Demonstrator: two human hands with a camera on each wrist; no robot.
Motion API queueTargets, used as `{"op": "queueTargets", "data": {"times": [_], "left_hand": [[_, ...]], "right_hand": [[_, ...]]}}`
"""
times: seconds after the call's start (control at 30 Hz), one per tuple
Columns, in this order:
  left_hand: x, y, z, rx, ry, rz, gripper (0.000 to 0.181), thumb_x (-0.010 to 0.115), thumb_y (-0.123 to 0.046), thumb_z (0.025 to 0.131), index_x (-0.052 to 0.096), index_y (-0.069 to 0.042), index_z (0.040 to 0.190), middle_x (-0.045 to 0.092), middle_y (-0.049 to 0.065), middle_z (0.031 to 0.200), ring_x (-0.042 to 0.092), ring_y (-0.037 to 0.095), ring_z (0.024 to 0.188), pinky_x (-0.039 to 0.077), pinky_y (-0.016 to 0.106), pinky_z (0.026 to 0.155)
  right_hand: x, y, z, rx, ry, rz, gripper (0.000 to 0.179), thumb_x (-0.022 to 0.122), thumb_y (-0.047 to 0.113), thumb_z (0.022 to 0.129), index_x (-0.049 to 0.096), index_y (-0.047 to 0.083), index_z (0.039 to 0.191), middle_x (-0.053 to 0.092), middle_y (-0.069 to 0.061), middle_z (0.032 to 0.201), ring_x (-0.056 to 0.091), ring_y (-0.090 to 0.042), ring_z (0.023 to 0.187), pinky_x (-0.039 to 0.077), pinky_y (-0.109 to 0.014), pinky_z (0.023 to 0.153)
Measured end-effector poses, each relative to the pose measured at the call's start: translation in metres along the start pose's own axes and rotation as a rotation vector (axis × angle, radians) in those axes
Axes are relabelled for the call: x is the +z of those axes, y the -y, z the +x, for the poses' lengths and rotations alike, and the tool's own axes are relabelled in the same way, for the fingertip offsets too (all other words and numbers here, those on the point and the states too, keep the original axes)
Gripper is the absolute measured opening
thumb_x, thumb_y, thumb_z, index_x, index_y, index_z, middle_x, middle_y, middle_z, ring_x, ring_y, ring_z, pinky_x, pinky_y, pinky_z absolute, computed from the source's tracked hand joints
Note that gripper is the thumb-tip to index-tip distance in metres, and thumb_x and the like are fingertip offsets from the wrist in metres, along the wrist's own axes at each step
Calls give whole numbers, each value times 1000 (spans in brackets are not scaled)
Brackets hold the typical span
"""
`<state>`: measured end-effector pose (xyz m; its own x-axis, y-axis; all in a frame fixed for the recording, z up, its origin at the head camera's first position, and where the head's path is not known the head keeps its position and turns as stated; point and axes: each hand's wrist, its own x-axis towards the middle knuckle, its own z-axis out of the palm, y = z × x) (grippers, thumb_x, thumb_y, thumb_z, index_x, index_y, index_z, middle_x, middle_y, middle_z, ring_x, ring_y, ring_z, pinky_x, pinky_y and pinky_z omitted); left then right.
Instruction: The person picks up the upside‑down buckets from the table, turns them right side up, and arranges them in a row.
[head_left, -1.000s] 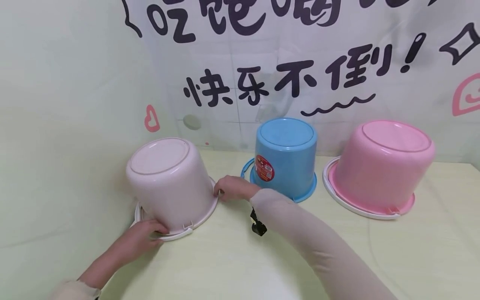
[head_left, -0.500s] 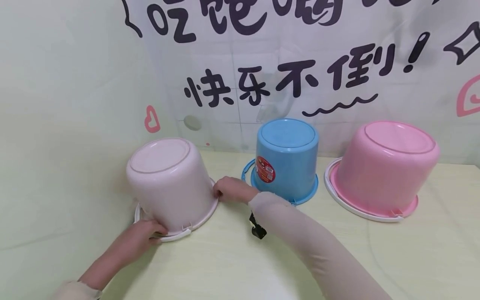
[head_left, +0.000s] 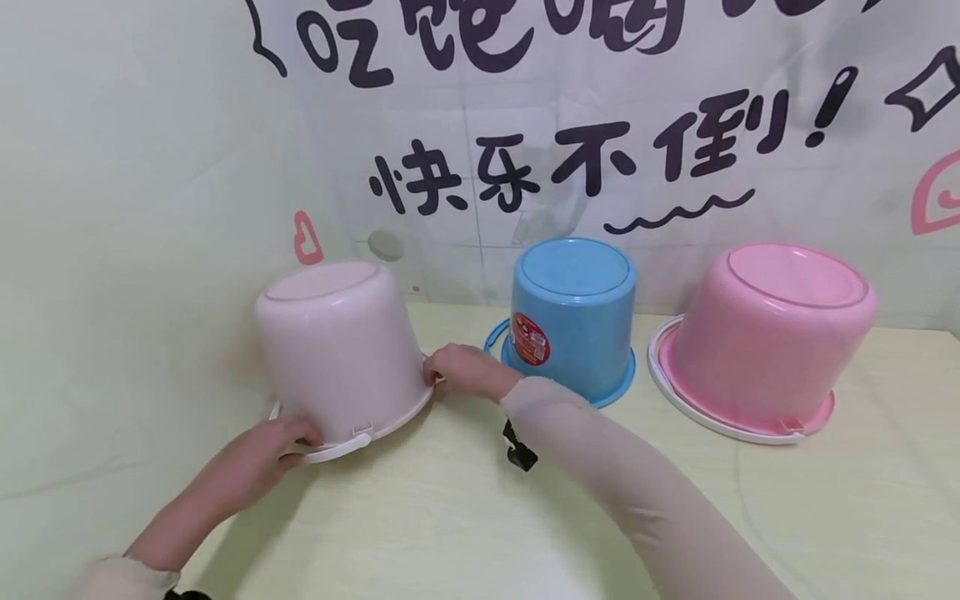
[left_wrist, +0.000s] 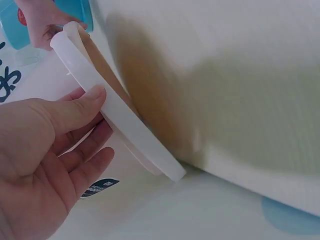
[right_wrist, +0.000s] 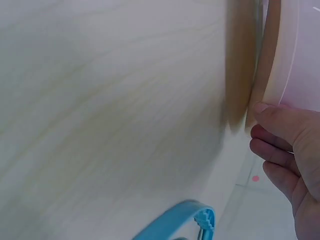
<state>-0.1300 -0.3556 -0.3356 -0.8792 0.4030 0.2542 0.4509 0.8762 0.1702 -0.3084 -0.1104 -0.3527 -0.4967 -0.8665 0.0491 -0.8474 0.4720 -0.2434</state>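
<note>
A pale pink bucket stands upside down at the left, tilted back with its front rim raised off the table. My left hand grips the front left of the rim; in the left wrist view its thumb presses on the white handle lying along the rim, fingers on the other side. My right hand pinches the right side of the rim, thumb over the edge and fingers beneath in the right wrist view. The far side of the rim is hidden behind the bucket.
An upside-down blue bucket with a red label is just right of my right hand. Farther right sits an upside-down bright pink bucket with a white handle. A wall borders the pale table on the left; a lettered banner hangs behind.
Both hands keep their hold on the pale pink bucket. Its front rim has risen from the table and the bucket has tipped backward, my left hand moving up and slightly left with it.
</note>
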Motion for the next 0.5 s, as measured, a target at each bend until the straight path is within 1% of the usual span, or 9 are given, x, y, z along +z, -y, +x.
{"op": "queueTargets", "data": {"times": [0.1, 0.23, 0.33, 0.5], "left_hand": [[-8, -2, 4, -11, 6, -23, 36, 76, 5, 66, 58, -21, 83, 56, -15, 86, 58, 10, 79, 49, 27, 65], [-20, -3, 9, -33, 33, -54, 35, 73, 6, 70, 57, -22, 85, 56, -15, 87, 58, 10, 81, 49, 27, 65], [-29, -4, 12, -11, 32, -71, 35, 72, 6, 71, 55, -21, 85, 56, -15, 87, 59, 10, 82, 49, 26, 65], [-41, -3, 21, 13, 41, -106, 33, 71, 5, 72, 55, -21, 85, 56, -16, 85, 58, 8, 83, 49, 26, 65]], "right_hand": [[-8, 1, -3, -2, -9, -16, 17, 68, 13, 84, 69, 12, 100, 66, 1, 100, 58, -10, 88, 46, -17, 79], [-17, 2, -5, -9, -11, -43, 17, 66, 13, 85, 68, 11, 102, 67, 1, 100, 58, -9, 86, 46, -17, 77], [-24, 2, -7, -16, -22, -67, 16, 65, 15, 86, 68, 12, 102, 67, 2, 99, 59, -9, 86, 47, -17, 77], [-41, 2, -10, -29, -70, -78, 14, 64, 16, 87, 67, 13, 100, 67, 2, 97, 60, -9, 85, 47, -19, 76]]}}
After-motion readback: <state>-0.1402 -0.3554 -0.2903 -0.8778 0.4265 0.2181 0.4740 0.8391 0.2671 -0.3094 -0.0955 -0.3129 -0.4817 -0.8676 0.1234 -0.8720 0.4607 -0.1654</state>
